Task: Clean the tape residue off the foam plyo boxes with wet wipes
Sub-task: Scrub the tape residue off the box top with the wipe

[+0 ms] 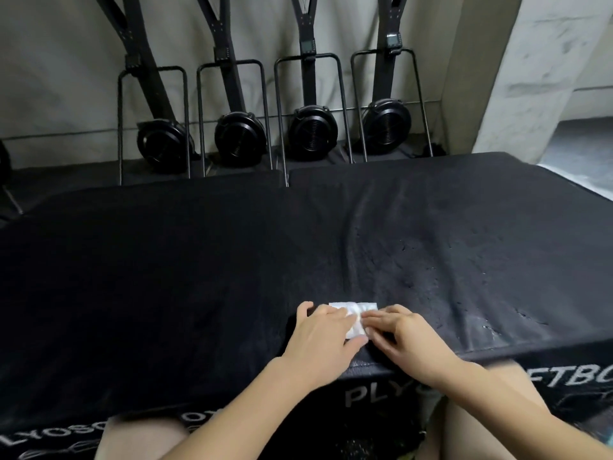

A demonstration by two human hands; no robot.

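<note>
A wide black foam plyo box (199, 277) fills the middle of the view, its front face printed with white lettering. A small folded white wet wipe (356, 308) lies on the box top near the front edge. My left hand (323, 333) lies flat with its fingers spread on the wipe's left part. My right hand (404, 336) touches the wipe's right part with its fingertips. The box's right half (464, 267) carries pale scattered marks and a wet sheen.
Several black ski-type machines (311, 127) with round fans stand on metal frames against the grey wall behind the box. A concrete pillar (517, 78) rises at the back right. My bare knees (139, 439) show under the box's front edge.
</note>
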